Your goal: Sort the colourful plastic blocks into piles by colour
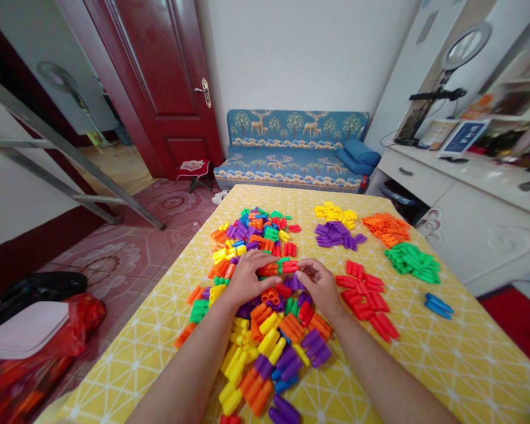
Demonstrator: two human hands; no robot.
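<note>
Over a large mixed heap of coloured plastic pieces [269, 341], my left hand [252, 275] holds the orange end of a joined piece. My right hand [320, 282] pinches the red piece [289, 267] at the other end, with a bit of green between the two colours. Single-colour piles lie to the right: yellow [335, 214], purple [335, 234], orange [386, 228], green [413, 262] and red [366, 297]. A blue piece [439, 306] lies apart at the far right.
The pieces lie on a table with a yellow patterned cloth [159, 330]. Beyond its far edge stands a blue sofa [291, 162]. A white dresser [481, 194] is at the right, and a metal ladder [101, 191] and bags [39, 294] are at the left.
</note>
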